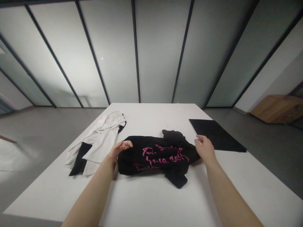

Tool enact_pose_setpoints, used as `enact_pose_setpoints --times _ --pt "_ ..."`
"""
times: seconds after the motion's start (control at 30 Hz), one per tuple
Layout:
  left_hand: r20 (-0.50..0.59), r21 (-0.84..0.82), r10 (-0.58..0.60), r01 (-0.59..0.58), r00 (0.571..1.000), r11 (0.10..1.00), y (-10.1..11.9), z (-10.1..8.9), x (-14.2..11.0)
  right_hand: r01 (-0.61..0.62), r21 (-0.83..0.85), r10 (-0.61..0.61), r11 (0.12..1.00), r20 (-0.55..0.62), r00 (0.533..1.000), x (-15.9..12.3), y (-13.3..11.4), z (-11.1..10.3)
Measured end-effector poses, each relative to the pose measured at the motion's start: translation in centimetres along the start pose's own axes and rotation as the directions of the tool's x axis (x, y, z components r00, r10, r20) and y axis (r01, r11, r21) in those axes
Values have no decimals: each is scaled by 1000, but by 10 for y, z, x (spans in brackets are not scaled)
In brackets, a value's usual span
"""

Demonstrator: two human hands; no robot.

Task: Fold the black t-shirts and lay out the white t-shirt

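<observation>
Left hand (119,150) pinches the hem end of the black shirt (170,156), right hand (205,148) the collar end, fingers closed on cloth (pink print up). Shirt's between the table's (146,201) side edges. Even tension should limit creases.

I see the shirt (157,154) between clothes (104,142) on the table's (146,201) left and a mat (216,135) at right, farther off.
</observation>
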State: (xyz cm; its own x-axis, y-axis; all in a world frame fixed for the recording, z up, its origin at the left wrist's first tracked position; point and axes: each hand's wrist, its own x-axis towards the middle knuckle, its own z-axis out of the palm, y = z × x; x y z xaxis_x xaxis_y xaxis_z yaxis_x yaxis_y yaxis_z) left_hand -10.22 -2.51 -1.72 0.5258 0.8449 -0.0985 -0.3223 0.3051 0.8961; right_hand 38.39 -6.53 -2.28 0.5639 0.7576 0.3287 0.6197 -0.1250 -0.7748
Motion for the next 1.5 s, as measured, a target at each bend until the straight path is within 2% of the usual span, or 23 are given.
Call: enact_pose_setpoints --times 0.03,0.07,0.13,0.17,0.2,0.23,0.27,0.33,0.4,0.47,0.57,0.63,0.7,0.77,0.83,0.9,0.93,1.0,1.07,1.17,1.33,1.4,1.5 --pt "-139 27 88 -85 986 996 1 2 7 111 33 -109 993 -43 993 -4 -6 3" --pt "-288 102 183 -160 940 982 1 3 14 207 90 -204 974 -50 978 -10 -12 7" --pt "-515 380 399 -215 759 900 0 7 27 281 230 -300 932 56 952 -24 -24 18" --pt "-543 541 509 -186 668 820 -3 8 32 256 272 -305 928 154 940 -31 -29 25" --pt "-513 680 599 -135 615 721 -6 9 34 215 271 -286 938 259 923 -38 -33 31" --pt "-448 784 657 -88 607 615 -10 10 36 179 233 -254 956 347 903 -45 -36 36" --pt "-366 856 679 -57 637 514 -14 12 36 160 170 -217 972 411 886 -50 -39 40" --pt "-220 932 620 -25 754 361 -23 16 34 161 45 -163 986 460 873 -57 -42 45" --pt "-169 957 507 17 845 291 -28 23 31 161 -17 -134 987 468 874 -60 -46 45" --pt "-203 953 427 77 881 294 -31 29 28 156 -20 -125 988 498 858 -60 -49 42" --pt "-241 938 365 119 899 326 -28 35 26 188 102 -213 977 537 816 -58 -54 38" --pt "-194 945 327 87 925 315 -22 33 27 160 239 -260 958 477 840 -52 -52 35" --pt "-176 940 343 53 923 338 -14 26 27 61 374 -188 925 312 931 -42 -46 31" --pt "-260 907 455 54 852 417 -5 16 27 -48 519 -1 853 94 996 -28 -34 26" --pt "-393 862 582 65 712 503 3 5 25 -114 642 204 758 -67 977 -13 -18 20" --pt "-483 822 645 54 591 567 8 -4 24 -147 696 334 703 -141 932 0 -2 14" --pt "-504 808 660 36 557 588 9 -7 23 -155 705 367 692 -159 916 4 4 12" --pt "-523 786 663 0 536 619 8 -10 23 -148 714 382 684 -179 907 10 13 10" --pt "-525 769 635 -5 567 639 5 -8 24 -124 709 341 694 -172 924 11 16 10" --pt "-490 772 575 21 655 635 1 -3 28 -151 612 252 777 -82 964 5 11 14" --pt "-435 816 527 71 730 574 2 3 31 -194 175 177 965 106 979 -9 6 20" --pt "-430 815 481 99 764 571 3 6 29 -140 14 137 990 120 983 -10 9 20" --pt "-361 797 367 80 857 598 4 12 25 -98 -162 131 982 211 969 -5 15 17"
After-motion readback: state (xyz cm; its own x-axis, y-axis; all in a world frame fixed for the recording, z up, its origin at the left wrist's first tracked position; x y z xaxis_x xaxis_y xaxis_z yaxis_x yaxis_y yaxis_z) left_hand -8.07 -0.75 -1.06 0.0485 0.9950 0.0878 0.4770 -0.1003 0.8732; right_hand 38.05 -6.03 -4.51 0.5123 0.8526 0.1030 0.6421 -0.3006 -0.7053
